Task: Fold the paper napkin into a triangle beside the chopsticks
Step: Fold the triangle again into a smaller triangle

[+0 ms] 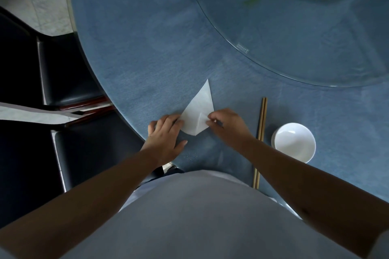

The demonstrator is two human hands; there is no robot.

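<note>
Lying left of the chopsticks point(261, 132), the paper napkin point(196, 115) is pinned by the flat, spread left hand point(166, 136) and pinched by the right hand point(226, 125).

White napkin point(197, 111), tan chopsticks point(261, 124), white bowl point(294, 143), mottled blue tablecloth point(136, 48).

The napkin point(197, 113) is thin white paper. The chopsticks point(261, 132) look like pale wood. The bowl point(294, 143) is shiny white, the tablecloth point(136, 59) soft blue cloth
</note>
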